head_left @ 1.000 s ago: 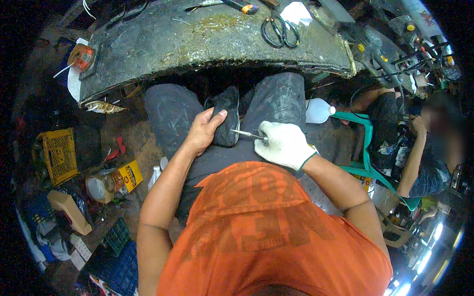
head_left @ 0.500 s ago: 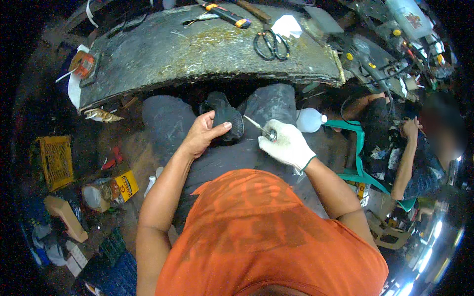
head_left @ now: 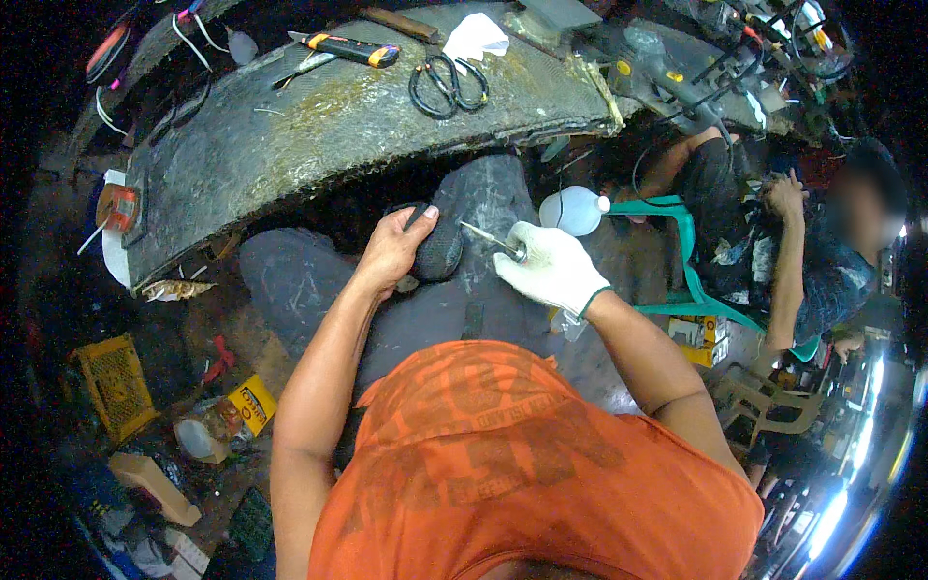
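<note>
My bare left hand [head_left: 391,249] grips a black shoe [head_left: 442,253] above my lap, with the thumb laid over its upper edge. The shoe's rounded, textured end points to the right; its other end is hidden behind my fingers. My right hand [head_left: 551,268], in a white knitted glove, is closed round the handle of an awl [head_left: 485,236]. The awl's thin metal shaft sticks out leftward, and its tip is near the shoe but appears apart from it. Most of the handle is hidden in the glove.
Ahead stands a worn workbench [head_left: 290,126] bearing a utility knife [head_left: 353,49], black-handled scissors [head_left: 447,89] and crumpled white paper [head_left: 476,37]. A white plastic bottle [head_left: 572,211] and green chair [head_left: 688,251] are at right, near another person [head_left: 788,251]. A yellow crate [head_left: 116,389] lies left.
My view has shifted, so the bench appears tilted and further left. My left hand has turned the shoe, its rounded end now beside the awl. The right hand still holds the awl.
</note>
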A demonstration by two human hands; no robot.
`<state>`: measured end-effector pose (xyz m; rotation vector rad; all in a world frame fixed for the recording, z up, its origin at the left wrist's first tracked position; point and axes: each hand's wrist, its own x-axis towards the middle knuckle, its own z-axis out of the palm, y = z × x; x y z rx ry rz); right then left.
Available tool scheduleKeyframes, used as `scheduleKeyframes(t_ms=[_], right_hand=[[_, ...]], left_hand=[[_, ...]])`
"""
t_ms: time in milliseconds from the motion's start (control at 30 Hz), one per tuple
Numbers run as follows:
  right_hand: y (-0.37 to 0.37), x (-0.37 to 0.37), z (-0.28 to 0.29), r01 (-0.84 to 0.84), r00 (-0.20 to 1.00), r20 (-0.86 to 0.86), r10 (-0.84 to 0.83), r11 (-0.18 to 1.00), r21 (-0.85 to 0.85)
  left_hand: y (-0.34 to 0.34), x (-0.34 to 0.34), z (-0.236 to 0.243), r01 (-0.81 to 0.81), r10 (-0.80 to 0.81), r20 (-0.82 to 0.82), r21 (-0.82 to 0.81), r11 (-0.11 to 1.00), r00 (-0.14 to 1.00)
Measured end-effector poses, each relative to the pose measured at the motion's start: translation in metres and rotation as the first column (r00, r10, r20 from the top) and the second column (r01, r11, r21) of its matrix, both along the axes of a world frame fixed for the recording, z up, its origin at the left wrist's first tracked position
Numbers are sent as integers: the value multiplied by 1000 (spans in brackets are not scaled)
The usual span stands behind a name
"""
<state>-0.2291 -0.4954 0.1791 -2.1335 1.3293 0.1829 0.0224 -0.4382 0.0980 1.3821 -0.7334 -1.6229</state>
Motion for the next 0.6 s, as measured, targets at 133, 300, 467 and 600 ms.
scheduleKeyframes(t_ms=[133,300,467,600], right_hand=[[4,7,-5,-25,998,-49,24,999,-21],[5,11,-13,-71,995,-74,66,995,-72],[6,9,-17,-112,992,-76,105,990,-91],[8,6,-19,-126,989,-91,116,986,-113]], left_hand=[[12,-1,-9,-79,78,-45,-27,997,996],[22,0,-27,-173,161,-195,-44,984,967],[23,-1,-34,-206,195,-240,-21,978,951],[21,-2,-34,-189,173,-246,-45,981,954]])
